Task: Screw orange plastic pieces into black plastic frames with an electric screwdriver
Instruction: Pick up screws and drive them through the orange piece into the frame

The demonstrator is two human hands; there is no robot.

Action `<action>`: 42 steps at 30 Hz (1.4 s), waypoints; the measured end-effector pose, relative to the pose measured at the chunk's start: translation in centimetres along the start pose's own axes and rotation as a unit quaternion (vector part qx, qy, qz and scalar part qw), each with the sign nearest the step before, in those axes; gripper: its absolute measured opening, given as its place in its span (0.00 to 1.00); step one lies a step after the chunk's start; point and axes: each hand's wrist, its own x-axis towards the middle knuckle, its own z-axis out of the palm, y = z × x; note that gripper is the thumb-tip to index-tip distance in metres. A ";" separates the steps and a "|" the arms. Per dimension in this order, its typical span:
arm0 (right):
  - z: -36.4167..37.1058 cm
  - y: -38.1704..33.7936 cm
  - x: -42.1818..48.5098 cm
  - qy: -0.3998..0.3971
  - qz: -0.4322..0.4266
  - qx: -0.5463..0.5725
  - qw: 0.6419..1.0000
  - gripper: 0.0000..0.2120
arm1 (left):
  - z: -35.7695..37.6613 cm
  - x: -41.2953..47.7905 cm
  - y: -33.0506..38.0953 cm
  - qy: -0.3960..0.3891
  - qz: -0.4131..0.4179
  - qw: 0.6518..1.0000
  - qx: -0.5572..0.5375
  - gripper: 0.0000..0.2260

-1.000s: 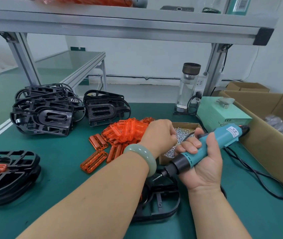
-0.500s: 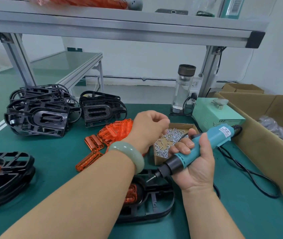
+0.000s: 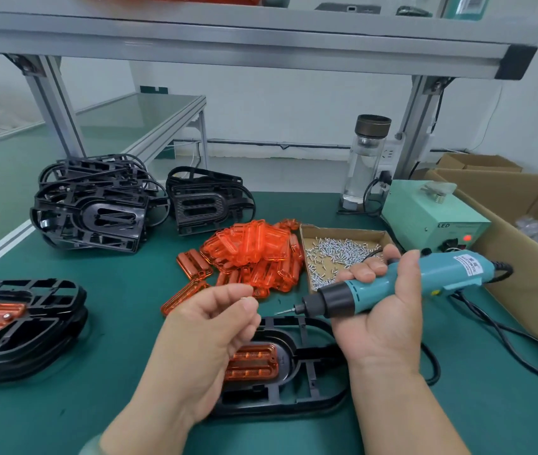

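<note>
Your left thumb and forefinger tips (image 3: 248, 304) are pressed together on what looks like a small screw (image 3: 244, 298), though it is almost too tiny to make out. The other fingers of your left hand (image 3: 208, 333) curl loosely behind them. Your right hand (image 3: 389, 326) is wrapped firmly round the screwdriver (image 3: 441, 274). Its bit (image 3: 289, 311) points left and a little down, near the pinched fingers but not touching them.

Both hands hover above the black frame (image 3: 294, 400), which lies flat on the green table (image 3: 113, 290) right in front of you. An orange piece (image 3: 254, 361) sits in its oval recess. Whether any screw is already in it I cannot tell.

You seem to be loading a screw, with the piece placed but not yet driven down. Next you need to bring the screw to the bit or a hole, then tip the tool from its slant to stand straight over that hole before pressing. The box of screws (image 3: 343, 228) lies just beyond your right hand if this one slips.
</note>
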 end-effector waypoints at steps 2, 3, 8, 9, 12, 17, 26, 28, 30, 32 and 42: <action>0.2 0.3 -0.3 0.004 -0.008 -0.002 1.000 0.09 | 0.0 -0.6 -0.4 0.011 -0.037 0.999 -0.037 0.04; 0.3 0.4 -0.4 0.005 -0.010 -0.004 1.000 0.10 | 0.1 -0.9 -0.4 0.012 -0.055 0.997 -0.047 0.04; 0.4 0.4 -0.7 0.009 -0.013 0.001 1.000 0.10 | 0.4 -1.1 -0.3 0.019 -0.115 0.989 -0.085 0.10; 0.5 0.3 -0.7 0.012 -0.013 0.001 1.000 0.10 | 0.5 -1.1 -0.2 0.017 -0.124 0.988 -0.090 0.11; 0.6 0.4 -0.7 0.021 -0.012 -0.004 1.000 0.10 | 0.7 -1.3 -0.1 0.004 -0.146 0.985 -0.096 0.10; 0.6 0.6 -0.7 0.019 -0.010 -0.004 1.000 0.10 | 0.9 -1.4 -0.3 -0.019 -0.172 0.978 -0.113 0.11; 0.7 0.6 -0.8 0.017 -0.011 -0.005 1.000 0.10 | 0.9 -1.4 -0.5 -0.027 -0.165 0.980 -0.110 0.06; 0.7 0.6 -0.9 0.015 -0.013 -0.007 1.000 0.10 | 0.9 -1.5 -0.5 -0.028 -0.157 0.982 -0.100 0.08; 0.7 0.6 -0.9 0.013 -0.018 -0.012 1.000 0.10 | 0.9 -1.5 -0.6 -0.024 -0.138 0.987 -0.078 0.09; 0.8 0.6 -1.0 0.010 -0.023 -0.015 1.000 0.10 | 1.0 -1.4 -0.8 -0.017 -0.108 0.993 -0.047 0.08; 0.8 0.8 -1.3 -0.005 -0.038 -0.025 0.999 0.09 | 1.0 -1.3 -1.6 0.010 0.001 0.997 0.071 0.10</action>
